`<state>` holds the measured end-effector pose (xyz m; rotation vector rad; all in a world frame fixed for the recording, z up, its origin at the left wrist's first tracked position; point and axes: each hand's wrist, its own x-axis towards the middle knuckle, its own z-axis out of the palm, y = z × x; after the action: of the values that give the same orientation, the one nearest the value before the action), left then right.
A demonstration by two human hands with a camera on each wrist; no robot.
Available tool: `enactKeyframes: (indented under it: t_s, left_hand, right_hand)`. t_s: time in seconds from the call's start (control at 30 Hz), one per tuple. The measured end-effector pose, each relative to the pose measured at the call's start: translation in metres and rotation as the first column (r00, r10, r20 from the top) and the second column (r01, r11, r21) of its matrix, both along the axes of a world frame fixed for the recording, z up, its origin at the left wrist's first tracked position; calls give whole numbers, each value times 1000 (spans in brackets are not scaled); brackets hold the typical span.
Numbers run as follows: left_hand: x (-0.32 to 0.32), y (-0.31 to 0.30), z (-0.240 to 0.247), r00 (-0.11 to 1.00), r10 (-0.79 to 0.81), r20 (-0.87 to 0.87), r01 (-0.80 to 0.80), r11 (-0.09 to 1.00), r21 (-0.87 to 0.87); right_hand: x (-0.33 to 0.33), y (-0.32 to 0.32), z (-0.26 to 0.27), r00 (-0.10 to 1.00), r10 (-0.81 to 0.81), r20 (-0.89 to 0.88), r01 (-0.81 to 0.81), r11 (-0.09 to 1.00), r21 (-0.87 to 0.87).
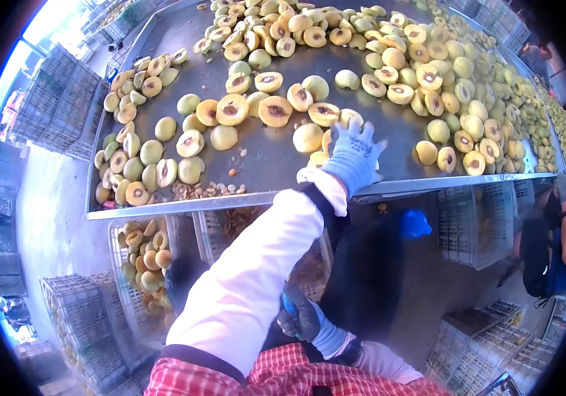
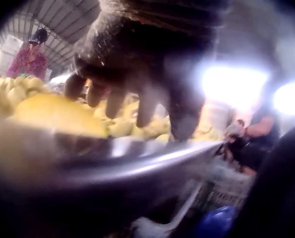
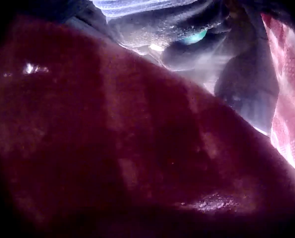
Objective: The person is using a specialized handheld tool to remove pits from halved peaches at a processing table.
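Fingers [image 2: 182,111] of left hand [image 1: 355,155] spread apart beside a whole fruit [image 1: 308,137] at table [image 1: 184,204] front edge. Right hand [image 1: 302,318] grips blue-handled tool [image 1: 288,307] (prob. a knife). Most fruit lies as halves [image 1: 275,111]; several still whole.

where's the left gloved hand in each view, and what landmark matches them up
Head: left hand right of centre, spread over fruit at the metal table's near rim.
Left wrist: left hand top centre, fingers hanging over that rim.
Right wrist: not in it; only the right hand gripping a teal-handled tool.
Shared landmark: the table's shiny rim with yellow fruit behind.
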<state>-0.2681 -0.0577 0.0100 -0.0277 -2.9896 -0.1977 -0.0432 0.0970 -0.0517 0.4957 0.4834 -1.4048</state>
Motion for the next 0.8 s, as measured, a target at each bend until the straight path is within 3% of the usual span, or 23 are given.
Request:
enactKeyframes:
  t_s: [0.07,0.13,0.2,0.37,0.47,0.5,0.57,0.6,0.63,0.67,0.7,0.73,0.8]
  left_hand:
    - [-13,-9,-11,986,-34,165,49,995,-92]
    - [-2,-31,0,952,-79,297,106,991,-77]
    - [25,-58,9,915,26,404,-12,999,-38]
    - [106,-127,8,896,259,360,-183,955,-233]
    - [135,-136,15,961,275,29,-273,960,-58]
    - [144,-126,24,948,302,-100,-302,953,12]
    - [167,-102,28,930,261,-258,-157,919,362]
    - [179,-88,28,909,255,-329,-52,854,518]
    - [193,-64,34,931,296,-215,45,490,871]
    - [207,-39,37,957,279,-81,89,-16,996]
    - [217,-23,33,976,213,-49,86,-168,982]
    - [225,-7,30,974,218,-62,91,-125,988]
    - [238,16,23,967,253,36,47,-312,949]
  right_hand:
    - [-6,-3,9,995,-45,-90,44,999,-10]
    - [-9,-8,13,994,-49,-99,53,998,38]
    - [-10,-9,15,992,-3,-127,10,999,53]
    - [-7,-3,14,957,71,-282,-81,996,-23]
    - [-4,-2,18,939,80,-334,-65,996,58]
    - [-5,-1,16,877,16,-480,-4,1000,26]
    - [-7,1,6,683,-120,-721,118,992,-53]
    - [-10,3,6,569,-144,-810,129,988,-85]
    - [-14,3,9,439,-164,-883,143,983,-111]
    - [-20,-1,21,302,-177,-937,162,978,-133]
    - [-27,-1,39,216,-184,-959,167,975,-150]
    - [-33,-5,55,292,-212,-933,204,966,-156]
    - [-43,-11,71,427,-277,-861,280,946,-165]
